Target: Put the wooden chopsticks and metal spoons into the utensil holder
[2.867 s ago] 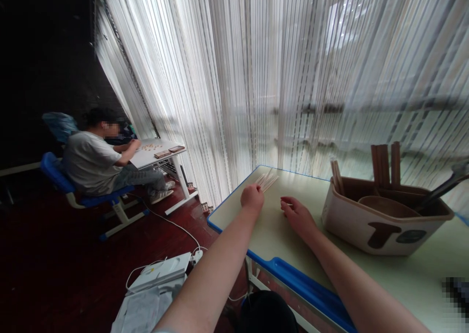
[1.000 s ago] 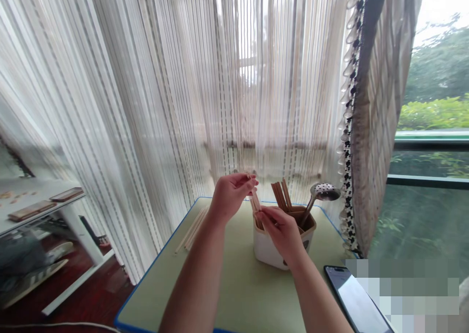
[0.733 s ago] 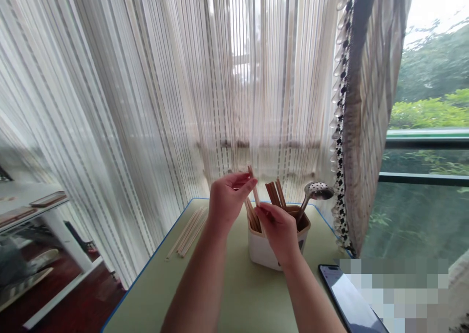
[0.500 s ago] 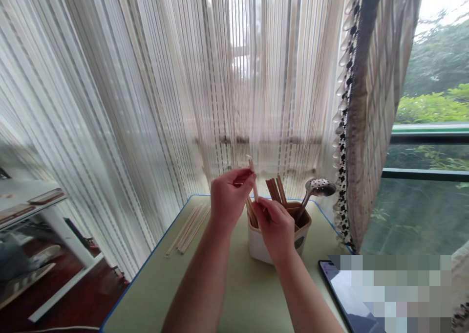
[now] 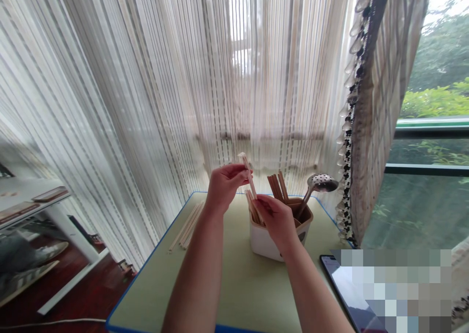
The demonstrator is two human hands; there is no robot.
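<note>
Both hands are raised over the holder. My left hand [image 5: 225, 187] pinches the upper part of a pale pair of wooden chopsticks [image 5: 250, 177], which has whitish, wrapper-like material at its top end. My right hand [image 5: 276, 220] is closed around the lower part. The chopsticks lean slightly left. Just below them stands a white utensil holder [image 5: 262, 244] with a brown rim, partly hidden by my right hand. Pale chopsticks [image 5: 253, 210] stand in its left compartment, darker brown chopsticks [image 5: 277, 187] at the back, and a slotted ladle [image 5: 321, 182] leans out at the right.
Several pale chopsticks [image 5: 188, 228] lie on the left of the green table [image 5: 154, 284], which has a blue edge. A phone [image 5: 342, 286] lies at the right. Striped curtains [image 5: 164, 78] hang behind, and a white desk [image 5: 36, 188] stands at far left.
My left hand has shifted slightly left, and more of the chopsticks and the whitish material at their top shows. My right hand stays at their lower part. The view has shifted a little.
</note>
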